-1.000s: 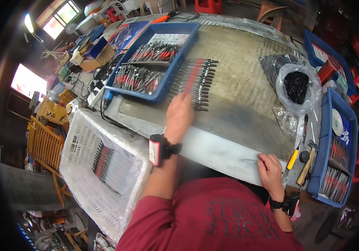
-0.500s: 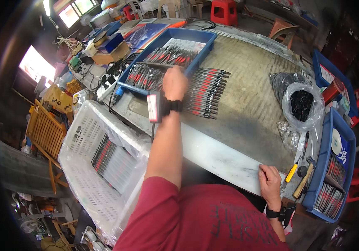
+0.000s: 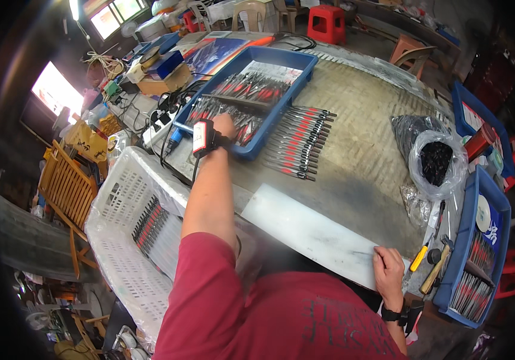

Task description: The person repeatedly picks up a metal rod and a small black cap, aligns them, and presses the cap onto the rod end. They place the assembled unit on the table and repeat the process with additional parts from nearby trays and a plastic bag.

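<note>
Left hand (image 3: pixel 224 125) is extended into the near compartment of the blue tray (image 3: pixel 305 66), resting on the red-and-black tools (image 3: pixel 209 111) lying there; whether its fingers are closed on any tool cannot be told. Right hand (image 3: pixel 388 273) lies with fingers curled on the near edge of the desk (image 3: pixel 359 162), grasping nothing, well to the right of the tray. A row of similar tools (image 3: pixel 298 141) lies on the desk just right of the tray. A white basket (image 3: pixel 119 198) stands left of the tray, below desk level.
</note>
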Demonstrator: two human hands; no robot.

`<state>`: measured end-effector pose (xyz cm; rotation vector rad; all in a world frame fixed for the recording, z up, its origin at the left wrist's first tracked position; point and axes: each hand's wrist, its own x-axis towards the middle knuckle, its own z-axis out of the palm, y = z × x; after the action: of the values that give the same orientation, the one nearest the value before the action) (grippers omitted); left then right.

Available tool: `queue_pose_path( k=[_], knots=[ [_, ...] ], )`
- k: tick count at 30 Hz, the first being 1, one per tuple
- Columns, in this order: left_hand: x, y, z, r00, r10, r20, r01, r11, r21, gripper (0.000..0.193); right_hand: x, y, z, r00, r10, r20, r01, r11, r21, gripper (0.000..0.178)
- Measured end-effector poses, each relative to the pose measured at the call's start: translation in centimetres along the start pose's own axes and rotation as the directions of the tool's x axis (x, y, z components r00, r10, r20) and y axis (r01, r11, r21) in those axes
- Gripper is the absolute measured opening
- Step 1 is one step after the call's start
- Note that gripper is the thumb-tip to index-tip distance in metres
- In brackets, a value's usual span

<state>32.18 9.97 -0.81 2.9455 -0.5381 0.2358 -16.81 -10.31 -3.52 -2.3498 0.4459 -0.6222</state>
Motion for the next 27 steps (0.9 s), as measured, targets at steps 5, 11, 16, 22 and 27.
queue_pose_path(
  k=[5, 11, 16, 22, 27],
  knots=[
    [0.8, -0.2, 0.6, 0.997, -0.001, 0.080, 0.001, 1.000, 0.003, 0.018, -0.1, 0.2, 0.2, 0.999, -0.017, -0.033, 0.017, 1.000, 0.012, 0.013],
    [0.1, 0.3, 0.1, 0.993, -0.096, -0.063, 0.085, 0.983, -0.165, 0.021, -0.1, 0.3, 0.1, 0.999, -0.026, -0.025, 0.027, 1.000, 0.015, 0.013],
    [0.5, 2.9, -3.1, 0.949, -0.012, -0.315, -0.125, 0.902, -0.412, 0.025, -0.2, 0.2, 0.1, 0.999, -0.028, -0.030, 0.029, 1.000, 0.006, 0.013],
    [-1.1, 10.6, -8.2, 0.974, 0.225, -0.019, -0.104, 0.372, -0.922, 0.017, -0.1, 0.1, 0.1, 0.999, -0.025, -0.030, 0.025, 1.000, -0.001, 0.013],
    [-7.3, 18.9, -9.2, 0.799, 0.581, 0.156, 0.078, 0.158, -0.984, 0.016, 0.0, 0.0, -0.3, 0.998, -0.003, -0.068, 0.007, 0.998, 0.061, 0.014]
  ],
)
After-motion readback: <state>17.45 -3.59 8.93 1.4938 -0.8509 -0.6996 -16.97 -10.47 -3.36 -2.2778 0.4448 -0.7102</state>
